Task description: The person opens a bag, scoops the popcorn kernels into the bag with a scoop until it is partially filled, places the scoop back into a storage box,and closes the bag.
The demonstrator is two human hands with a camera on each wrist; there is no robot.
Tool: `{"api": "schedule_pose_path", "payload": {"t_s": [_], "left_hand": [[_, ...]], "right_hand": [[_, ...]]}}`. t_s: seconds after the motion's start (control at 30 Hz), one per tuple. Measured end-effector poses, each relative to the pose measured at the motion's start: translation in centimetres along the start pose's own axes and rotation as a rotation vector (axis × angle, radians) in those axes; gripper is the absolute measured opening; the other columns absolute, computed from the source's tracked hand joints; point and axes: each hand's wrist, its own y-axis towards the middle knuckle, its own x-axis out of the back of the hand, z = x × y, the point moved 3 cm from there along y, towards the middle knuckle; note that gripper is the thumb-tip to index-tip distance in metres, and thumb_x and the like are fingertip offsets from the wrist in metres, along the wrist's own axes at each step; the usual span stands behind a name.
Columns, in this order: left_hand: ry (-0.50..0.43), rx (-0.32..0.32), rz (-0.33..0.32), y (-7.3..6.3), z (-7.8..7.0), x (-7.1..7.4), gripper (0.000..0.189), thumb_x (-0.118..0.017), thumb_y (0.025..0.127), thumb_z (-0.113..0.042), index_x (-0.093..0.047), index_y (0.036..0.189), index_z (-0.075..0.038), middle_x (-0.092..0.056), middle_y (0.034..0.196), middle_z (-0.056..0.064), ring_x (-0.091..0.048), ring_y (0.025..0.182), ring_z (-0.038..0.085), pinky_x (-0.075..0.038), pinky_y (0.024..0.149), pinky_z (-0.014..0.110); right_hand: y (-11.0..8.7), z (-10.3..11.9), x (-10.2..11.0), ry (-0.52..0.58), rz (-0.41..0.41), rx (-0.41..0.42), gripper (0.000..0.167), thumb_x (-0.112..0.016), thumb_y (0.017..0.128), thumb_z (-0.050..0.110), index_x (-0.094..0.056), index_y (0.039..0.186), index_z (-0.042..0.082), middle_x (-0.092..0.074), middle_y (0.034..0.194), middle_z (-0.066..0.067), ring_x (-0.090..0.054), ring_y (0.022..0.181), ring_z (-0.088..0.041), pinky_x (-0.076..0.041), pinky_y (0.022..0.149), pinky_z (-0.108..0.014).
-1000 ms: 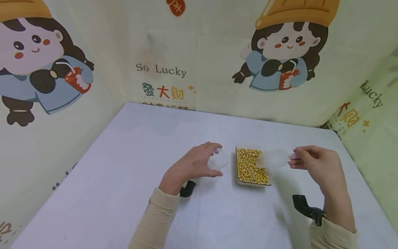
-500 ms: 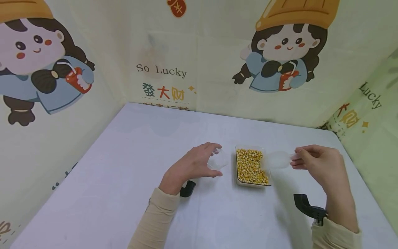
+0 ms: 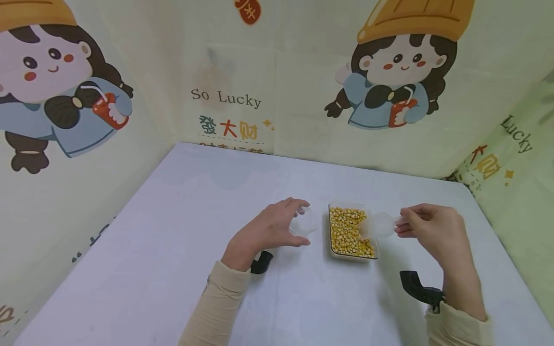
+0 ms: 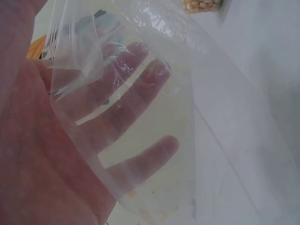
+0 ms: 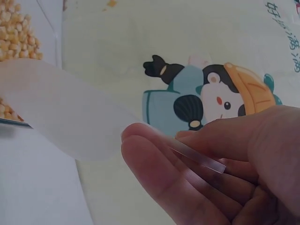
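Observation:
My left hand curves its thumb and fingers round a clear plastic bag, left of the corn. Through the film in the left wrist view, several spread fingers show behind the bag. On the other side, my right hand pinches the handle of a translucent white plastic scoop between thumb and fingers. The scoop's tip dips in at the right side of a clear rectangular container full of yellow corn kernels; the right wrist view shows the scoop's bowl overlapping the kernels.
Everything stands on a white-covered table. Behind it and at both sides hang cream cloth walls printed with cartoon figures and lettering. A black wrist mount sits at my right wrist, another at the left.
My right hand first drew the scoop slightly right, then pushed it back left into the corn, where a hollow shows at the right side. The left hand and bag have stayed put.

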Motion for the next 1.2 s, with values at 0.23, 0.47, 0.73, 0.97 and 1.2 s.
{"api": "schedule_pose_path", "payload": {"t_s": [0.23, 0.47, 0.73, 0.97, 1.2], "left_hand": [[-0.004, 0.0, 0.004, -0.1, 0.0, -0.1, 0.079, -0.08, 0.081, -0.044, -0.043, 0.146, -0.019, -0.059, 0.133, 0.001, -0.058, 0.119, 0.017, -0.049, 0.101, 0.038], [0.005, -0.004, 0.006, -0.1, 0.1, -0.2, 0.079, -0.08, 0.081, -0.044, -0.043, 0.146, -0.019, -0.059, 0.133, 0.002, -0.058, 0.118, 0.016, -0.049, 0.101, 0.038], [-0.002, 0.008, 0.006, 0.0, 0.0, -0.1, 0.079, -0.08, 0.081, -0.045, -0.042, 0.146, -0.02, -0.058, 0.133, -0.001, -0.058, 0.119, 0.016, -0.05, 0.101, 0.037], [0.002, 0.011, 0.011, 0.0, -0.1, -0.1, 0.079, -0.08, 0.081, -0.045, -0.042, 0.146, -0.021, -0.058, 0.133, -0.001, -0.058, 0.119, 0.016, -0.05, 0.1, 0.037], [0.011, 0.009, 0.011, 0.0, 0.0, 0.0, 0.079, -0.08, 0.081, -0.045, -0.043, 0.146, -0.021, -0.058, 0.133, 0.0, -0.059, 0.118, 0.016, -0.05, 0.1, 0.037]], "right_hand": [[0.1, 0.0, -1.2, 0.014, 0.01, 0.018, 0.035, -0.056, 0.101, 0.023, -0.065, 0.114, -0.008, -0.076, 0.088, -0.016, -0.074, 0.065, -0.011, -0.059, 0.063, -0.023], [0.1, -0.3, -2.0, 0.059, 0.004, 0.012, 0.035, -0.056, 0.101, 0.02, -0.063, 0.115, -0.011, -0.076, 0.088, -0.018, -0.073, 0.064, -0.01, -0.059, 0.061, -0.023], [0.4, -1.1, -3.6, 0.126, 0.017, -0.035, 0.035, -0.056, 0.102, 0.019, -0.063, 0.118, -0.011, -0.076, 0.091, -0.018, -0.074, 0.068, -0.009, -0.06, 0.066, -0.028], [0.8, -2.6, -4.3, 0.252, 0.084, -0.055, 0.043, -0.055, 0.103, 0.023, -0.058, 0.125, -0.014, -0.076, 0.089, -0.008, -0.074, 0.072, -0.01, -0.06, 0.069, -0.025], [1.5, -3.8, -5.0, 0.344, 0.12, -0.041, 0.044, -0.053, 0.103, 0.022, -0.054, 0.126, -0.016, -0.075, 0.085, 0.002, -0.074, 0.075, -0.01, -0.06, 0.072, -0.026]]}}
